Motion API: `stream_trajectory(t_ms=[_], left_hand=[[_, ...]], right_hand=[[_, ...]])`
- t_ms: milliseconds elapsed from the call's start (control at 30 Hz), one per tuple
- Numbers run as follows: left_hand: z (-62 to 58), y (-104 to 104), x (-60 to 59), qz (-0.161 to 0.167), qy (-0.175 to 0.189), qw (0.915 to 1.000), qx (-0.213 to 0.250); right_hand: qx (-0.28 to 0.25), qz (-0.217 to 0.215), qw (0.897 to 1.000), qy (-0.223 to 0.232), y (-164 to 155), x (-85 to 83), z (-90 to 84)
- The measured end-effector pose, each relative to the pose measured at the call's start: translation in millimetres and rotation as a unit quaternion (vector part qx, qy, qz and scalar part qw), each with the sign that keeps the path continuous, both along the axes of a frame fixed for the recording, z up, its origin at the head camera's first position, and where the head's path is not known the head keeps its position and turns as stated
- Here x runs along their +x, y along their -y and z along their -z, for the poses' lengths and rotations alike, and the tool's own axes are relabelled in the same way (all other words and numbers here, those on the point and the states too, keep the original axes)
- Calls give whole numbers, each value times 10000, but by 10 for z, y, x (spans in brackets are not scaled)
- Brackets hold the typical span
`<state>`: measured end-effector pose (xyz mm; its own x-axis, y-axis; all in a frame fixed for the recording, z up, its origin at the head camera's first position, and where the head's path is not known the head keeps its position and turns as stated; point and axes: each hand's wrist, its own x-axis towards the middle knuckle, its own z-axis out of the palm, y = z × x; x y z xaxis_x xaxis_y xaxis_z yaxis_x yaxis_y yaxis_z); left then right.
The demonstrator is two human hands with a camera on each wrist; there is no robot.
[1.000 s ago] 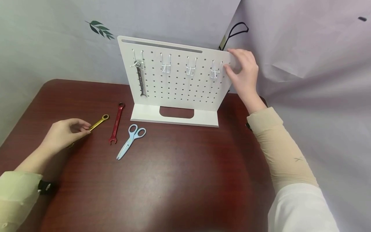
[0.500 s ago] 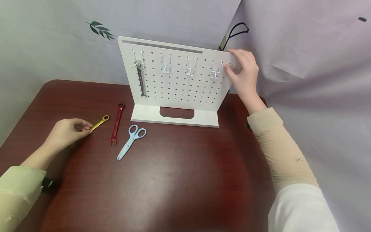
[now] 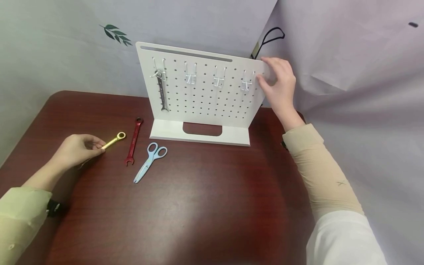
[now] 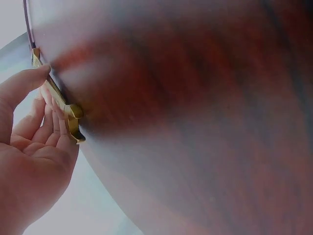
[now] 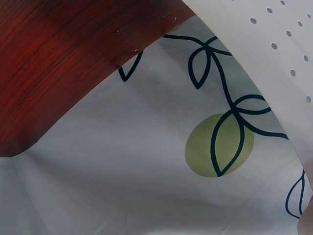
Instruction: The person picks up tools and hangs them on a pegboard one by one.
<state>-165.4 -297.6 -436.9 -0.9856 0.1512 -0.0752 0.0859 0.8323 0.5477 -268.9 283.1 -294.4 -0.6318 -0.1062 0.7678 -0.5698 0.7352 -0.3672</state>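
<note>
My left hand [image 3: 73, 151] pinches a gold combination wrench [image 3: 113, 141] between thumb and fingers, its ring end pointing toward the board. In the left wrist view the wrench [image 4: 56, 90] runs along my fingertips, its open end near the palm side. My right hand [image 3: 281, 81] grips the upper right edge of a white pegboard [image 3: 205, 99], thumb on the front face; some fingers go behind it. A silver wrench [image 3: 161, 92] hangs from the leftmost hook on the board. Only a sliver of the right hand [image 5: 306, 219] shows in the right wrist view.
A red wrench [image 3: 134, 142] and light-blue scissors [image 3: 150, 162] lie on the dark red table [image 3: 198, 206], left of and in front of the board's base. Three white wire hooks [image 3: 218, 81] on the board bear nothing. Patterned cloth [image 3: 76, 48] hangs behind.
My left hand has shifted very slightly to the right with the gold wrench, which now catches more light. The right hand stays on the pegboard's edge.
</note>
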Motion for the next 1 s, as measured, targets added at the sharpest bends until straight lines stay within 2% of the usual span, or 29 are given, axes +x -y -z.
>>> stream_trajectory(t_ms=[367, 567, 767, 1000], left_hand=[[-23, 7, 9, 6, 144, 9999, 20], [-18, 68, -2, -108, 302, 9994, 106], [-40, 43, 9, -306, 114, 9986, 423], [-190, -143, 9, -470, -305, 9954, 779]], right_hand=[[17, -16, 10000, -10, -8, 10, 4], [95, -26, 9999, -25, -5, 17, -4], [111, -30, 9999, -72, -6, 10, -4], [-24, -12, 10000, -21, -5, 8, 9]])
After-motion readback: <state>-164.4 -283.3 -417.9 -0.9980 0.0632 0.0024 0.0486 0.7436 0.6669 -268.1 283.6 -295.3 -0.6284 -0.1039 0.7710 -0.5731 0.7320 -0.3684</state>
